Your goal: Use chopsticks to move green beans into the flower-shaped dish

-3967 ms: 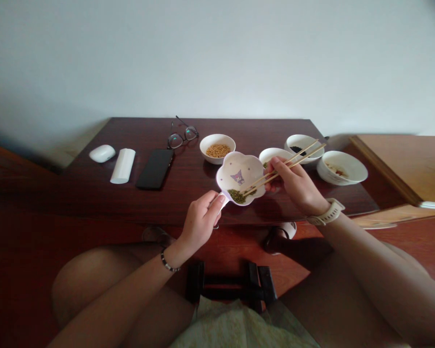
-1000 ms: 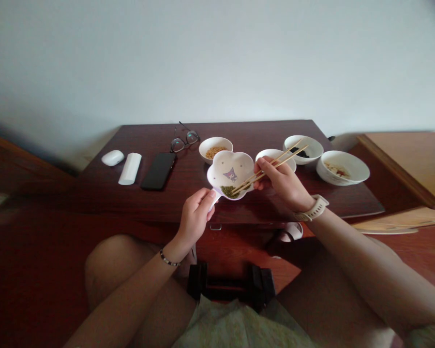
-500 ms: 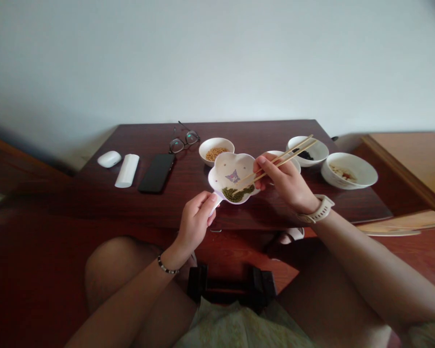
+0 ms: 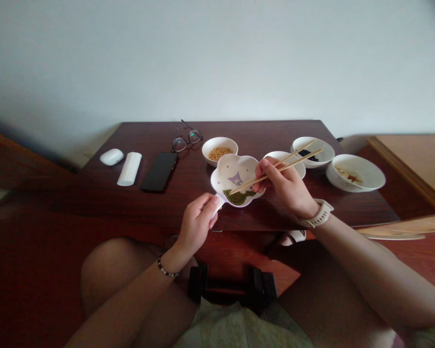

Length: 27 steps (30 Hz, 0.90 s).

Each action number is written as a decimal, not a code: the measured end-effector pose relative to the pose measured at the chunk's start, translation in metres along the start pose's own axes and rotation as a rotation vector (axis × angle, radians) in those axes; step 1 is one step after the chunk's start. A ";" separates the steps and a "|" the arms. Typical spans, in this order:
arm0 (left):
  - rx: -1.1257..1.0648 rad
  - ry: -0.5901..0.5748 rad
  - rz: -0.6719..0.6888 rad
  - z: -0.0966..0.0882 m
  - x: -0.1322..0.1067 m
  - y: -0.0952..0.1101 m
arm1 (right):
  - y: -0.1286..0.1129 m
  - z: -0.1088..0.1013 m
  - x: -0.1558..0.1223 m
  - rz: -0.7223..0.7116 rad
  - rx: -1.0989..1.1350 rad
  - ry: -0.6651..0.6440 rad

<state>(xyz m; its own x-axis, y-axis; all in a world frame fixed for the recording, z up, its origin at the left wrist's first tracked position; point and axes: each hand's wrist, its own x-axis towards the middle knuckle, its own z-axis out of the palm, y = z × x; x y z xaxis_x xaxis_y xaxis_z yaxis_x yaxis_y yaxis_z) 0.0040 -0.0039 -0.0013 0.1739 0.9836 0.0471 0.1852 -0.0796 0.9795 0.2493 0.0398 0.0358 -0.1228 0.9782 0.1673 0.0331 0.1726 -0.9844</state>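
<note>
My left hand (image 4: 197, 220) is closed round the handle of a white flower-shaped bowl (image 4: 224, 171) with a cartoon figure printed inside. Small green beans (image 4: 239, 197) lie along its near side, and the bowl is tilted towards me. Wooden chopsticks (image 4: 293, 163) are gripped in my right hand (image 4: 284, 186), their tips down among the beans. Whether a bean is pinched between the tips is too small to tell. Partly hidden behind my right hand is a white bowl (image 4: 297, 169). Just beyond the flower-shaped bowl stands a white bowl (image 4: 207, 157) of yellowish beans (image 4: 220, 153).
To the right are a bowl (image 4: 324, 159) with dark contents and a larger bowl (image 4: 371, 181) with pale and reddish pieces. Glasses (image 4: 187, 140), a black phone (image 4: 159, 171), a white case (image 4: 129, 169) and a white mouse-like object (image 4: 111, 156) lie left on the dark table (image 4: 104, 203).
The chopstick tips have shifted slightly left within the green beans, and the chopsticks are spread wider at their upper ends. The whole view has shifted a little. Both hands keep their holds.
</note>
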 end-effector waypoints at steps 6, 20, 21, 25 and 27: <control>0.013 0.006 0.010 0.001 0.000 -0.001 | -0.005 -0.005 0.001 0.008 0.061 0.037; 0.032 0.002 0.028 0.003 0.003 0.000 | 0.004 -0.001 -0.006 0.019 0.039 -0.085; 0.034 0.003 0.028 0.003 0.003 0.000 | 0.004 0.000 -0.006 0.013 0.028 -0.080; 0.028 0.001 0.024 0.003 0.003 0.001 | 0.004 0.004 -0.004 -0.012 0.015 -0.030; 0.025 -0.001 0.021 0.003 0.003 0.001 | 0.005 0.006 -0.003 -0.013 0.022 -0.005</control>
<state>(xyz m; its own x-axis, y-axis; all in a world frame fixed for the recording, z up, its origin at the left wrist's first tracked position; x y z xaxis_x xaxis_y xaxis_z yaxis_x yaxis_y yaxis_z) 0.0078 -0.0019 -0.0010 0.1790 0.9816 0.0670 0.2056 -0.1039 0.9731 0.2436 0.0374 0.0302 -0.1283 0.9752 0.1804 0.0098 0.1831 -0.9830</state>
